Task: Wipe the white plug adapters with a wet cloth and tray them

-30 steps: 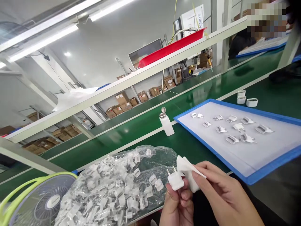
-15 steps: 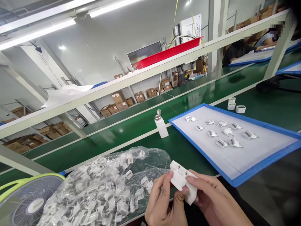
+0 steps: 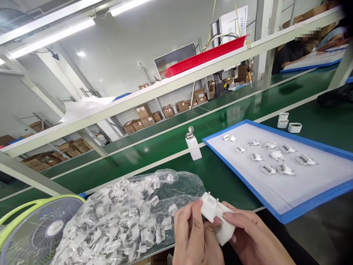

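Note:
In the lower middle, my left hand [image 3: 193,232] pinches a white two-pin plug piece [image 3: 209,207] between thumb and fingers, its metal pins pointing up. My right hand [image 3: 252,230] grips a longer white plastic housing [image 3: 225,232], thumb laid on top. The two pieces meet between my hands; whether they are joined I cannot tell. Left of my hands spreads a clear plastic bag [image 3: 190,180] full of small white plastic parts [image 3: 118,221]. To the right, a blue-rimmed white tray [image 3: 245,180] carries several loose plug pieces [image 3: 276,156].
A pump bottle [image 3: 194,147] stands beyond the bag. Small white shells [image 3: 294,127] sit behind the tray. A lime-rimmed fan [image 3: 55,228] is at left. A shelf beam [image 3: 154,94] crosses above the green bench. Another person [image 3: 291,53] works at far right.
The view has swung slightly left, so the scene sits further right. The plug piece has tilted in my hands, and its pins now stand out upward. Both hands keep their grip.

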`<move>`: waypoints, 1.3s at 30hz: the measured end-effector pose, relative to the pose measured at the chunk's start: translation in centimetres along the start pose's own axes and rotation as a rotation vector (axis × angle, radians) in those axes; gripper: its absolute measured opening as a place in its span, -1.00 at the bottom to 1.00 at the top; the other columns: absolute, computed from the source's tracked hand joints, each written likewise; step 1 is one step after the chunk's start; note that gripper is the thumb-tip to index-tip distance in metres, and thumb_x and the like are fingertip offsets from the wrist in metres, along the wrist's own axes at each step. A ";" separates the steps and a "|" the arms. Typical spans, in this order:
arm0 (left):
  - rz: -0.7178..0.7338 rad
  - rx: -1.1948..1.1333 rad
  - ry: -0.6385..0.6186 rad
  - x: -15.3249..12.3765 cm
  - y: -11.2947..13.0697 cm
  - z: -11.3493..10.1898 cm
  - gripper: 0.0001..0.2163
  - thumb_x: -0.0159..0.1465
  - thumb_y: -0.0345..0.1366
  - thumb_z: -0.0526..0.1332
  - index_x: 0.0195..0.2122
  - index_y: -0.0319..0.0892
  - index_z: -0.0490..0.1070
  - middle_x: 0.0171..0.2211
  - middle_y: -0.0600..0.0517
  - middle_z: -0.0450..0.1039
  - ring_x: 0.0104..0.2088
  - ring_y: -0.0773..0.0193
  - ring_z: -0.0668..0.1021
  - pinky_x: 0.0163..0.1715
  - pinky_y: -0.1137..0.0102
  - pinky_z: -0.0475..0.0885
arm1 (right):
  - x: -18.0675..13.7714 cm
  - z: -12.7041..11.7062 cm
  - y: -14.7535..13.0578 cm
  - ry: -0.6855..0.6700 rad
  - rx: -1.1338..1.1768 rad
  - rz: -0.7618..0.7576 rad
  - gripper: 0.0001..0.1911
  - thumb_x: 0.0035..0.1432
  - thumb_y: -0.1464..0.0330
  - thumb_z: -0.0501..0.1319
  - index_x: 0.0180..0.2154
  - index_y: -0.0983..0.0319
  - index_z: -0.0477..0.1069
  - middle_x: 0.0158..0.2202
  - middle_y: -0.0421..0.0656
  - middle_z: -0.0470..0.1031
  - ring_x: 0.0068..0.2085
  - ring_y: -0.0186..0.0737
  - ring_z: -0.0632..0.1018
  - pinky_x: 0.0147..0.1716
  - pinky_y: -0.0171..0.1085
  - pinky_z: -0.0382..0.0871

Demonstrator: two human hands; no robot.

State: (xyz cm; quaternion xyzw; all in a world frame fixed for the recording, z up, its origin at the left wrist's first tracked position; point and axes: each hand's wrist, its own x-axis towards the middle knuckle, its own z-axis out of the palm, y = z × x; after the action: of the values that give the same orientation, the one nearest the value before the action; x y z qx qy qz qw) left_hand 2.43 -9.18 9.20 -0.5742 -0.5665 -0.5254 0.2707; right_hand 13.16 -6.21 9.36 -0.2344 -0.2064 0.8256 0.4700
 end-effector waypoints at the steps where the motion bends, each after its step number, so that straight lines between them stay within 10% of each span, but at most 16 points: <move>1: 0.001 0.013 -0.001 0.1 0.1 0.1 -0.74 0.18 -0.67 0.31 -0.17 -0.24 0.60 -0.30 -0.09 0.58 -0.25 0.24 0.60 -0.28 0.48 0.50 | 0.0 0.0 0.0 0.017 0.013 0.003 -0.67 -0.20 0.12 0.60 -0.54 0.21 0.63 -0.47 -0.23 0.34 -0.44 -0.36 0.33 -0.49 -0.43 0.38; 16: -0.078 0.062 -0.105 -1.0 0.1 3.5 -0.90 0.28 -0.46 0.31 -0.21 -0.21 0.61 -0.31 -0.08 0.59 -0.33 0.23 0.63 -0.32 0.44 0.51 | 2.3 -4.3 -0.4 0.209 -0.041 0.007 -0.67 -0.09 0.11 0.55 -0.39 0.21 0.65 -0.42 -0.13 0.50 -0.35 -0.17 0.51 -0.33 -0.28 0.51; 20: -0.091 -0.023 -0.235 -1.7 -0.9 4.9 -0.81 0.29 -0.50 0.25 -0.14 -0.17 0.60 -0.27 -0.06 0.60 -0.29 0.20 0.63 -0.27 0.42 0.53 | 3.1 -6.0 -1.4 0.180 -0.535 -0.394 -0.71 0.25 0.12 0.30 -0.31 0.20 0.62 -0.34 -0.11 0.47 -0.34 -0.17 0.52 -0.37 -0.30 0.48; 26: -0.161 -0.259 -0.885 -2.3 -5.9 7.0 -0.56 0.14 -0.67 0.12 -0.10 -0.10 0.60 -0.24 0.00 0.60 -0.24 0.22 0.61 -0.27 0.46 0.55 | 4.4 -10.0 -0.3 0.043 -1.434 -0.995 -0.56 0.38 0.54 0.06 0.23 0.22 0.36 -0.24 -0.10 0.43 -0.35 -0.30 0.54 -0.37 -0.38 0.46; 31: -0.269 -0.270 -1.084 -2.8 -7.5 8.4 -0.63 0.14 -0.64 0.15 -0.16 -0.13 0.61 -0.35 0.02 0.50 -0.32 0.24 0.56 -0.33 0.47 0.47 | 6.0 -11.8 1.7 -0.086 -1.634 -0.924 -0.61 0.36 0.59 0.00 0.12 0.31 0.40 -0.28 -0.07 0.46 -0.31 -0.15 0.57 -0.34 -0.23 0.52; 39: -0.299 -0.350 -1.090 -3.8 -8.0 8.7 -0.71 0.29 -0.51 0.11 -0.14 -0.10 0.58 -0.37 0.07 0.38 -0.35 0.29 0.51 -0.35 0.48 0.41 | 6.3 -11.4 -0.6 -0.326 -1.230 -0.444 -0.71 0.46 0.38 0.00 -0.05 0.16 0.49 -0.13 -0.14 0.43 -0.21 -0.33 0.52 -0.21 -0.36 0.41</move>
State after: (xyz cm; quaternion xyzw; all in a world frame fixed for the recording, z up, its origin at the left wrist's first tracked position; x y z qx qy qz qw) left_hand -1.70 -0.99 0.81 -0.7114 -0.6036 -0.2727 -0.2349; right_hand 17.36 0.90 -0.72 -0.2837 -0.7505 0.4663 0.3726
